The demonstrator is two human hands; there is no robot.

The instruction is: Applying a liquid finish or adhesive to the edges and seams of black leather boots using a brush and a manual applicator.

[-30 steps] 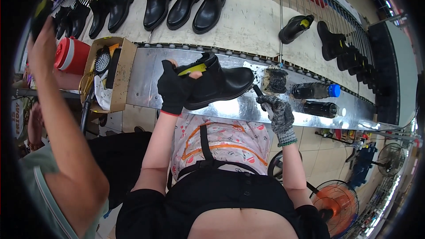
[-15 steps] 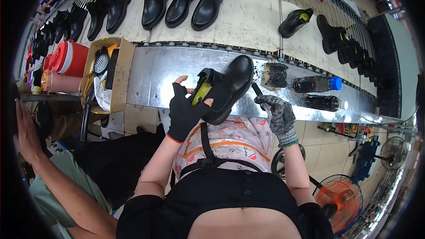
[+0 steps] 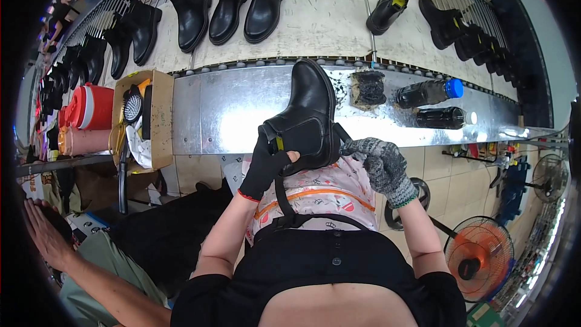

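Head view: left hand point(image 3: 264, 168) grips the black boot point(image 3: 307, 118) by its ankle opening, near edge of the metal bench point(image 3: 218, 115). Right hand point(image 3: 378, 160) looks curled around something, can't tell what. Boot seems stiff, fairly heavy, probably slick.

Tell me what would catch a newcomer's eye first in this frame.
The black boot at centre, held over the metal bench by the left hand in a black glove, while the right hand in a grey knit glove works at its heel side. Behind it, a row of boots stands on the conveyor, and two dark bottles lie on the bench to the right.
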